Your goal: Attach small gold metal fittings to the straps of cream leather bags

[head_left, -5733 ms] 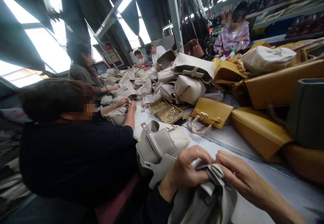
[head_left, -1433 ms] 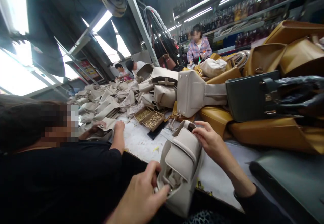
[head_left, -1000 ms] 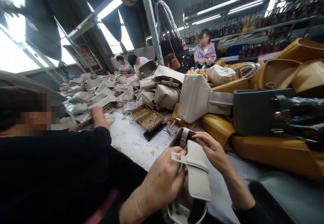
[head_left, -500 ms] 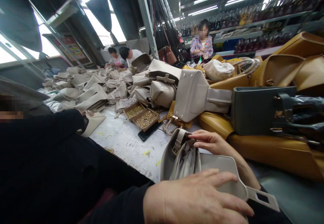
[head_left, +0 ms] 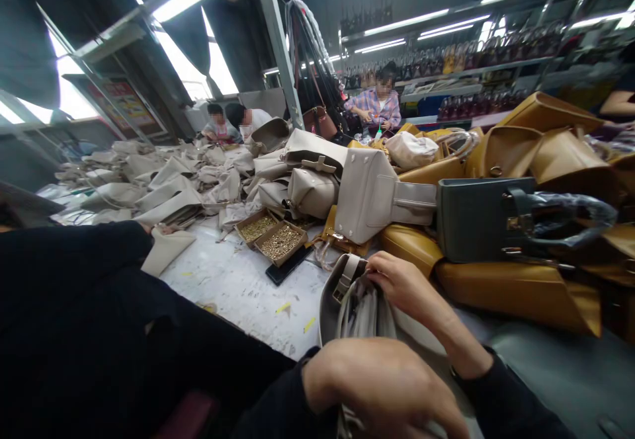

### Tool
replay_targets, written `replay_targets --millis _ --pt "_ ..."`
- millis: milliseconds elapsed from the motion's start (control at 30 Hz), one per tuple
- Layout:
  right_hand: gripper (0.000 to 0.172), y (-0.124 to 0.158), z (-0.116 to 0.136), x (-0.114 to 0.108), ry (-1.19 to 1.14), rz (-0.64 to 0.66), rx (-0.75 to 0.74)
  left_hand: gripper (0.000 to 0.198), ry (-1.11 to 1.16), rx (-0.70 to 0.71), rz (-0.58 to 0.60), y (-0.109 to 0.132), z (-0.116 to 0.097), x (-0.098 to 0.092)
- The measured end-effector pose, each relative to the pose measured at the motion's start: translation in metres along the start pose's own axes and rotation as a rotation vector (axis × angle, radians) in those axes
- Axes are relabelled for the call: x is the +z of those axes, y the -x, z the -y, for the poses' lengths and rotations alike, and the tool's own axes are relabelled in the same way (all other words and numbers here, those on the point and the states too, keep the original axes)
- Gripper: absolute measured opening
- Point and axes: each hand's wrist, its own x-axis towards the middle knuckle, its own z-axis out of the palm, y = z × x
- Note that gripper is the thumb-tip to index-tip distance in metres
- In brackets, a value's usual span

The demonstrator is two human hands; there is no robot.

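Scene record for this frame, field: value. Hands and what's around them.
left hand: curled on the near end of the beige leather handbag, grip unclear
right hand: fingers curled at the handbag's open top
behind: dark green boxy handbag on mustard leather handbags
table: white worktable, two cardboard trays of brass hardware
left: co-worker's black sleeve

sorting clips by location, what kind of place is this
Probably a handbag workshop: heaps of beige bag pieces on a long worktable, boxes of brass fittings, tan bags stacked by the beige bag being handled.
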Motion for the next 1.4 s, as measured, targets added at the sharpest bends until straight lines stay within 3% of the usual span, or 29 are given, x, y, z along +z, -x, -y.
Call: replay_targets --millis 33,67,167,233,333,467,700,867,1000,1133,1233,1400 --pt "0.013 0.003 -0.002 0.008 -0.113 -0.059 0.025 0.009 0.041 0.058 -0.017 0.01 -0.003 -0.011" --pt "0.015 0.006 -0.005 0.015 -0.245 -0.114 0.054 0.011 0.051 0.053 -0.169 0.019 -0.002 -0.021" --pt "0.031 0.009 -0.011 0.031 -0.593 -0.218 0.163 0.012 0.005 -0.186 -0.805 0.039 0.015 -0.038" --pt "0.039 0.009 -0.011 0.035 -0.673 -0.224 0.206 0.01 -0.029 -0.333 -0.961 0.043 0.031 -0.038" --pt "0.04 0.008 -0.008 0.034 -0.679 -0.194 0.204 0.023 -0.163 -0.373 -1.031 0.04 0.046 -0.033" --pt "0.042 0.006 -0.001 0.03 -0.705 -0.177 0.244 0.025 -0.284 -0.307 -1.076 0.037 0.047 -0.031" --pt "0.044 0.004 0.009 0.031 -0.791 -0.16 0.309 0.021 -0.237 -0.392 -0.98 0.035 0.046 -0.028" --pt "0.046 0.003 0.009 0.034 -0.757 -0.16 0.318 0.016 -0.14 -0.39 -1.069 0.029 0.054 -0.025" --pt "0.043 -0.005 0.009 0.016 -0.547 -0.237 0.22 0.012 -0.09 -0.425 -1.139 0.029 0.057 -0.024" --pt "0.033 -0.034 0.016 -0.011 -0.383 -0.337 0.099 0.013 -0.013 -0.394 -1.154 0.029 0.061 -0.021" --pt "0.035 -0.07 0.019 -0.012 -0.336 -0.223 0.03 0.014 0.013 -0.354 -1.186 0.027 0.062 -0.018" --pt "0.031 -0.129 0.003 0.014 0.001 0.091 -0.04 0.022 0.048 -0.395 -1.139 0.027 0.055 -0.012"
